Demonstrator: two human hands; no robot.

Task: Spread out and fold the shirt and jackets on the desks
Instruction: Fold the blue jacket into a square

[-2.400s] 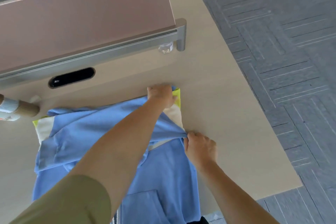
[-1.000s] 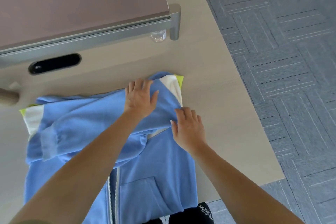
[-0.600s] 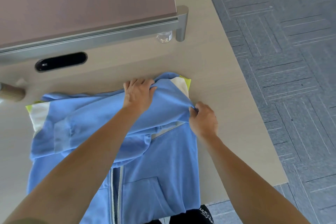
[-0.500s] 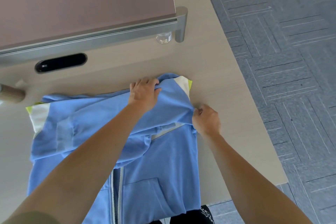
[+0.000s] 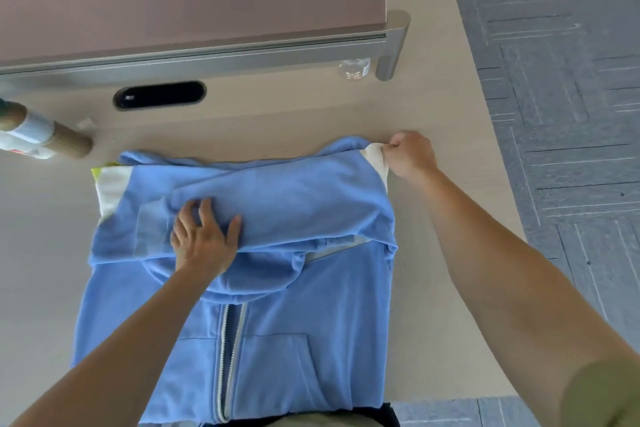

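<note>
right hand (image 5: 410, 154) fingers (image 5: 391, 148) curled, pinching the cream shoulder corner (image 5: 375, 158); left hand (image 5: 204, 239) fingers (image 5: 188, 218) spread flat, pressing on the folded sleeve (image 5: 277, 204). blue jacket (image 5: 304, 322) lies zip-up on the bench (image 5: 433, 107), sleeves crossed over the chest, hem at the near edge. To do it well: anchor with the left, tug the corner outward just enough to square the shoulder edge, don't drag the sleeve stack

The jacket (image 5: 304, 340) runs off the bottom edge, and the left edge cuts the labelled container (image 5: 38, 137).
</note>
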